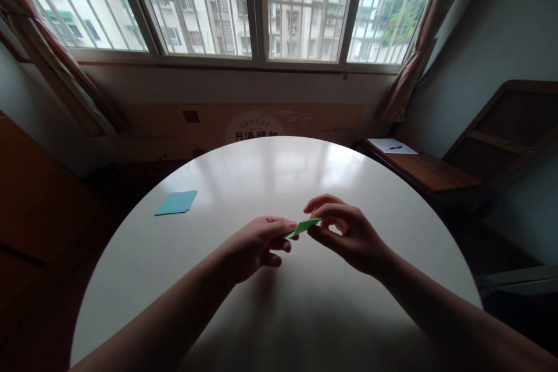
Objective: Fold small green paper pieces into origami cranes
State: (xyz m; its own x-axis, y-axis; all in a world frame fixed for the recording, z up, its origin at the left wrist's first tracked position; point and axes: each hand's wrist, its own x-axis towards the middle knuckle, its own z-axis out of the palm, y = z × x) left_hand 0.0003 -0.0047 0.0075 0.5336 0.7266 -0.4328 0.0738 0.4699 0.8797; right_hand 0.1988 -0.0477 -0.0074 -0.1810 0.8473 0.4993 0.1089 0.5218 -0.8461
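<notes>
from where i stand, i see two bare hands which meet above a round white table [143, 256]. the left hand [257, 244] pinches the small green paper [306, 225] at its left end, with the thumb on the upper side and fingers under it. the other fingers of this hand are curled loosely, below the paper.

the right hand [351, 232] is at the opposite end of the green paper. its thumb and index finger bend toward each other like a ring, close around the right tip of the paper, but i cannot tell if they really pinch it. so the green paper is between the two hands, above the table, and it is tilted, with its right end higher.

to the left of the left hand, and farther from the person, a small pile of blue paper [176, 203] lies flat on the table, well apart from both hands. beyond the right hand, off to the right, there is a wooden side table [440, 174] with a white sheet [383, 145] and a dark pen [396, 147] on it. in front of both hands, behind the table, is a wide window [258, 23] with bars.
</notes>
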